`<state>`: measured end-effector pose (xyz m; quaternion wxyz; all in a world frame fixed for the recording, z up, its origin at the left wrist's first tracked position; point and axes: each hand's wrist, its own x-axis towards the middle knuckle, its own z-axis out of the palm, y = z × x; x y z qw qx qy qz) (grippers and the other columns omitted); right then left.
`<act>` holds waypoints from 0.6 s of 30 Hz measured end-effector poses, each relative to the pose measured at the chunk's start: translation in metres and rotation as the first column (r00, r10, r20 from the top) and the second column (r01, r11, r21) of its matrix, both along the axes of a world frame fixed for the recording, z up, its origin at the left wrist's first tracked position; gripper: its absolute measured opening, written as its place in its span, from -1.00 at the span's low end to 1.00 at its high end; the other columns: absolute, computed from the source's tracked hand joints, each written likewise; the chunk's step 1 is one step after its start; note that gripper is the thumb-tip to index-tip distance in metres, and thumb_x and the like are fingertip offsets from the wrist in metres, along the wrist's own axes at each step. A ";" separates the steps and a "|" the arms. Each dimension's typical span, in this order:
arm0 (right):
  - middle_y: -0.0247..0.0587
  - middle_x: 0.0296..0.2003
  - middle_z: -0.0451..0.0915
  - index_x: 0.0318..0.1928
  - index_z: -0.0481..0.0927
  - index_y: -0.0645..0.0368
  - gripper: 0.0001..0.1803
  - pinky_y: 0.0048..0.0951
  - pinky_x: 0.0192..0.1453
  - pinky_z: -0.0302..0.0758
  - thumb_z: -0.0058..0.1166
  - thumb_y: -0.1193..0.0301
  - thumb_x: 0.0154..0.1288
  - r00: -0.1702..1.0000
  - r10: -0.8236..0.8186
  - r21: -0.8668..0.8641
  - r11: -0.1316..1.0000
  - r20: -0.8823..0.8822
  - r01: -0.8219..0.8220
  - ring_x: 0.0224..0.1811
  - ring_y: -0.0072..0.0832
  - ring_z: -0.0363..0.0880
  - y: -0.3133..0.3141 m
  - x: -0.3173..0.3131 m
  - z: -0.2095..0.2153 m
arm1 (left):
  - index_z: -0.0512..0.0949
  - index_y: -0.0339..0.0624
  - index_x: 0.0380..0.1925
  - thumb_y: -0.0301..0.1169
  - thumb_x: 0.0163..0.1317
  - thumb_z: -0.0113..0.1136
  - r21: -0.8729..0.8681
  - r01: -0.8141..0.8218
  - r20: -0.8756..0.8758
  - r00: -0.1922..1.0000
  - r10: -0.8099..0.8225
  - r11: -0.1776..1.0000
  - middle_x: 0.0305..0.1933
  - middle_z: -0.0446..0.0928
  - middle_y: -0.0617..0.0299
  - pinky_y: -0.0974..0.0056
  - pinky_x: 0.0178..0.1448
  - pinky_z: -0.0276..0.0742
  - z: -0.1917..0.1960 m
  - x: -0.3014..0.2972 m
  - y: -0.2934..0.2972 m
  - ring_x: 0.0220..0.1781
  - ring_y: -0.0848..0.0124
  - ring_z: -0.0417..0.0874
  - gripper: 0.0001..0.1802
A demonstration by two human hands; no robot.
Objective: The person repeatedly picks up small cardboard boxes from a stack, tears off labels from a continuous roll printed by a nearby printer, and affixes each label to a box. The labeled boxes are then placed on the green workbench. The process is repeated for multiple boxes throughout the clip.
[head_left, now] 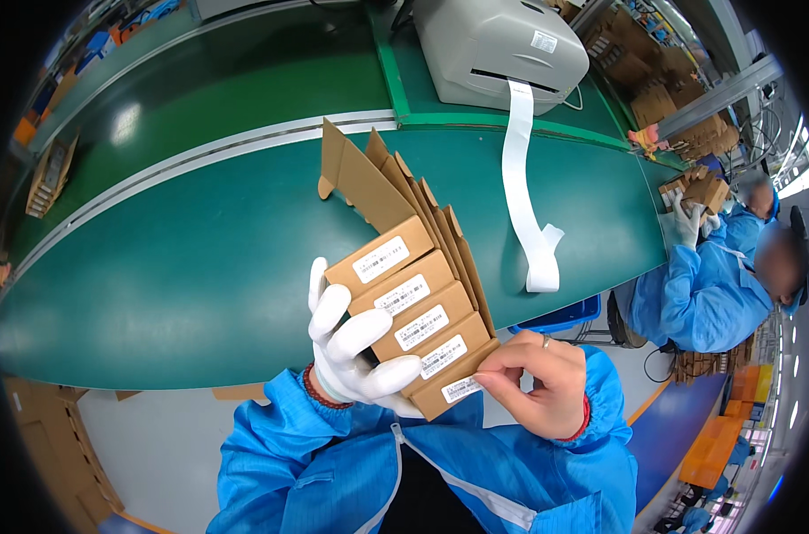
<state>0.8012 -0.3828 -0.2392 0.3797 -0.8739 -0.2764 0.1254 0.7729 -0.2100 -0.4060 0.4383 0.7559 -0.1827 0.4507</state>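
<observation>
My left hand (360, 351), in a white glove, is wrapped round the left side of a row of several small brown cardboard boxes (410, 298). Their lids stand open, with the flaps (355, 173) pointing away from me. Each box front carries a white printed label. At the nearest box (432, 406), my bare right hand (538, 383) pinches the right end of its label (460, 389) between thumb and forefinger. The fingertips touch the box front there; whether that end of the label is stuck down is hidden. What the boxes contain cannot be seen.
A grey label printer (502, 53) stands behind the green table (199, 267), with a long white label strip (517, 169) hanging from it onto the table. At the right, a co-worker in blue (707, 285) sits near another person's gloved hands holding boxes (705, 191). A blue bin (560, 316) sits below the table edge.
</observation>
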 end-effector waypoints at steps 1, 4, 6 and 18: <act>-0.26 -0.52 0.53 -0.40 0.59 0.23 -0.87 -0.63 -0.62 0.33 0.29 0.54 0.02 0.999 0.015 -0.030 0.999 0.028 -0.014 -0.67 -0.59 0.46 0.001 -0.001 0.000 | 0.35 0.48 -0.05 0.43 -0.13 0.04 -0.003 -0.002 0.004 1.000 0.002 1.000 0.09 0.21 0.12 -0.50 0.28 -0.07 -0.001 0.000 0.000 0.27 -0.04 0.09 -0.35; -0.25 -0.54 0.51 -0.40 0.57 0.23 -0.85 -0.60 -0.62 0.34 0.29 0.52 0.01 0.990 0.064 -0.098 0.994 0.130 -0.051 -0.67 -0.53 0.46 0.003 -0.003 -0.001 | 0.34 0.48 -0.05 0.40 -0.12 0.07 -0.006 -0.008 0.008 1.000 0.008 1.000 0.10 0.21 0.12 -0.49 0.28 -0.07 -0.002 -0.001 0.000 0.27 -0.04 0.10 -0.36; -0.25 -0.55 0.49 -0.39 0.55 0.23 -0.81 -0.56 -0.63 0.34 0.31 0.48 0.00 0.970 0.098 -0.118 0.990 0.223 -0.073 -0.68 -0.48 0.45 0.005 -0.003 -0.005 | 0.33 0.49 -0.04 0.38 -0.11 0.08 -0.003 -0.015 0.002 1.000 0.015 1.000 0.10 0.21 0.13 -0.48 0.29 -0.07 -0.002 -0.001 -0.001 0.27 -0.04 0.10 -0.37; -0.26 -0.55 0.39 -0.36 0.50 0.22 -0.78 -0.50 -0.59 0.30 0.28 0.52 -0.03 0.880 0.023 0.088 0.993 0.475 -0.073 -0.65 -0.49 0.38 -0.016 0.018 -0.032 | 0.33 0.48 -0.07 0.43 -0.08 -0.01 0.008 -0.062 0.041 0.997 0.062 0.998 0.10 0.20 0.14 -0.46 0.31 -0.07 -0.008 0.005 -0.005 0.25 -0.02 0.12 -0.38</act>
